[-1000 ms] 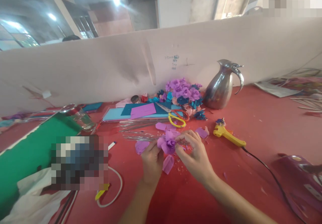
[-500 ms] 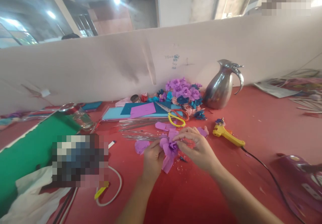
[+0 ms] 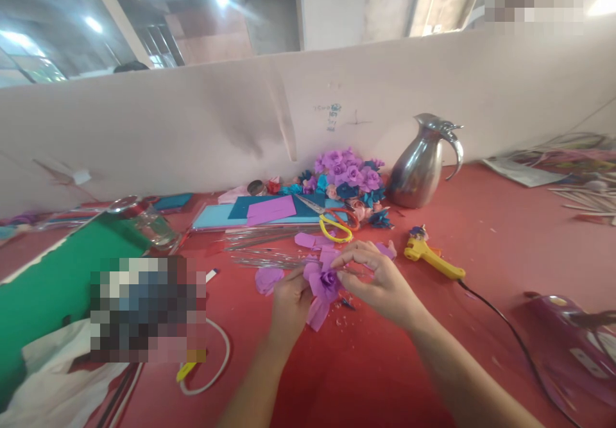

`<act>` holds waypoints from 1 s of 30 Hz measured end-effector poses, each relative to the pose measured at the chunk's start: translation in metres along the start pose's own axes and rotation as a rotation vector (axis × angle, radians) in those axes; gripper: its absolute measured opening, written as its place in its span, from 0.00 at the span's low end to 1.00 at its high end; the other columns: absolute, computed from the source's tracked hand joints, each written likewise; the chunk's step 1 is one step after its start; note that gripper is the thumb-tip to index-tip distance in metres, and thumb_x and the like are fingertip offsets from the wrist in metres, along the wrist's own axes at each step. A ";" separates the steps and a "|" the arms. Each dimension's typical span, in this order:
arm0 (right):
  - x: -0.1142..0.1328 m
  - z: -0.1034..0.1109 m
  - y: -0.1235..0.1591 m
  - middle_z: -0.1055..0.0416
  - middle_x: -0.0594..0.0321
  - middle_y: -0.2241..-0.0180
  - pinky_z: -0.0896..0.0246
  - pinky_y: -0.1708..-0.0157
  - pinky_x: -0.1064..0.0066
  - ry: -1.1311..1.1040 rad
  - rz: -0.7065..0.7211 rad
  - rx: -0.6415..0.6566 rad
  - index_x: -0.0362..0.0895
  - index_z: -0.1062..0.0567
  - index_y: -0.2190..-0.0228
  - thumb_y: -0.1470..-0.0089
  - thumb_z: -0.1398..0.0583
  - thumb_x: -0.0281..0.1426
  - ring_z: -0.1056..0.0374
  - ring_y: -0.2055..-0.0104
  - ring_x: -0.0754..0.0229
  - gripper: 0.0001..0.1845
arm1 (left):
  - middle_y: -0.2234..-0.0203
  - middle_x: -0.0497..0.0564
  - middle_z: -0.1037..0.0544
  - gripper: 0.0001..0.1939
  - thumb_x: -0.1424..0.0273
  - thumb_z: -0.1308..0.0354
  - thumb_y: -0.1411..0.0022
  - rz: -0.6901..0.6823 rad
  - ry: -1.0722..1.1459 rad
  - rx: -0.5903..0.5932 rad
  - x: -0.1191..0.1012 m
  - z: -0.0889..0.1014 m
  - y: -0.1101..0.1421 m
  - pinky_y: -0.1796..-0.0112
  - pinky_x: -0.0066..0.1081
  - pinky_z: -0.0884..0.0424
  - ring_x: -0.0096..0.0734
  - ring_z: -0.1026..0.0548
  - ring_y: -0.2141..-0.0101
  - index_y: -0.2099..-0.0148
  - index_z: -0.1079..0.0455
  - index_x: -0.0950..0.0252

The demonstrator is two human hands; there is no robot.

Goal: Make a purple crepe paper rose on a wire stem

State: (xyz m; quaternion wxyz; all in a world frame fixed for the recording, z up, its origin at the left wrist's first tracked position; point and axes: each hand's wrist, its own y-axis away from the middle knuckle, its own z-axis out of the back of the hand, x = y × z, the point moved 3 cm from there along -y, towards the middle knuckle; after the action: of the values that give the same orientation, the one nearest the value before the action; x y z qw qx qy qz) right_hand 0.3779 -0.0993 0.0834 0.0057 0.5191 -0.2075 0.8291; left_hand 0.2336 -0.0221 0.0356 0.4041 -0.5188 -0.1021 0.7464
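A purple paper flower (image 3: 325,279) is held up between my two hands over the red table. My left hand (image 3: 290,296) is closed around its underside, fingers partly hidden behind the petals. On the other side, my right hand (image 3: 378,280) pinches a petal edge between thumb and fingertips. A stack of loose purple petals (image 3: 269,280) lies just left of my left hand. Beyond the flower are thin wires (image 3: 260,260), more cut petals (image 3: 312,240) and scissors (image 3: 334,226) with yellow and red handles. Small scraps are scattered below the flower.
Finished purple flowers (image 3: 344,170) are heaped against the partition. To their right stands a steel jug (image 3: 418,165). A yellow glue gun (image 3: 433,258) trails a black cord on the right. Coloured paper sheets (image 3: 272,210), a glass jar (image 3: 149,222) and a green board (image 3: 72,274) occupy the left.
The flower has tilted and shifted slightly in my hands, and my left hand has turned a little. A small dark piece now shows on the table below it. Both hands keep their hold.
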 end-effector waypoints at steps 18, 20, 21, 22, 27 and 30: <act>-0.007 0.003 -0.001 0.28 0.66 0.75 0.40 0.65 0.69 0.054 0.011 0.211 0.46 0.23 0.76 0.43 0.44 0.33 0.34 0.68 0.61 0.13 | 0.77 0.50 0.23 0.15 0.81 0.50 0.47 -0.065 -0.001 0.151 0.002 0.000 -0.001 0.75 0.24 0.32 0.26 0.29 0.78 0.79 0.26 0.63; -0.010 0.003 -0.001 0.28 0.66 0.75 0.40 0.66 0.70 0.035 -0.019 0.211 0.46 0.24 0.76 0.44 0.43 0.33 0.34 0.68 0.61 0.13 | 0.75 0.50 0.22 0.16 0.81 0.50 0.47 -0.081 0.006 0.173 0.003 -0.001 -0.001 0.73 0.24 0.31 0.27 0.28 0.77 0.78 0.26 0.63; -0.011 0.003 -0.002 0.28 0.66 0.75 0.40 0.67 0.70 0.030 -0.029 0.208 0.45 0.24 0.76 0.44 0.43 0.33 0.34 0.68 0.61 0.12 | 0.74 0.50 0.22 0.16 0.82 0.51 0.47 -0.087 0.007 0.179 0.004 -0.001 -0.001 0.73 0.24 0.31 0.27 0.28 0.76 0.78 0.25 0.63; -0.011 0.002 -0.002 0.28 0.65 0.75 0.40 0.67 0.70 0.024 -0.031 0.205 0.45 0.24 0.77 0.44 0.43 0.33 0.34 0.69 0.61 0.13 | 0.74 0.50 0.22 0.17 0.83 0.51 0.47 -0.090 0.006 0.184 0.004 -0.001 -0.001 0.72 0.24 0.31 0.27 0.27 0.75 0.77 0.25 0.63; -0.009 0.004 -0.005 0.26 0.65 0.74 0.40 0.68 0.71 -0.008 -0.018 0.208 0.45 0.23 0.77 0.44 0.43 0.33 0.32 0.69 0.61 0.14 | 0.73 0.51 0.22 0.17 0.85 0.52 0.47 -0.092 0.003 0.186 0.006 -0.002 0.000 0.72 0.24 0.31 0.27 0.26 0.75 0.76 0.25 0.64; -0.008 0.006 -0.004 0.26 0.65 0.74 0.40 0.66 0.71 0.001 -0.029 0.225 0.45 0.22 0.75 0.45 0.42 0.32 0.32 0.68 0.62 0.10 | 0.73 0.51 0.22 0.17 0.85 0.52 0.47 -0.100 0.012 0.188 0.005 -0.001 -0.001 0.72 0.23 0.31 0.27 0.26 0.74 0.77 0.25 0.65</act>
State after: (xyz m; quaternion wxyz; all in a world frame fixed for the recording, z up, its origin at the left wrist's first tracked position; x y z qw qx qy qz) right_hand 0.3881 -0.0958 0.0804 -0.0406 0.5188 -0.1055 0.8474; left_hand 0.2346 -0.0183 0.0325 0.4881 -0.4775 -0.0550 0.7285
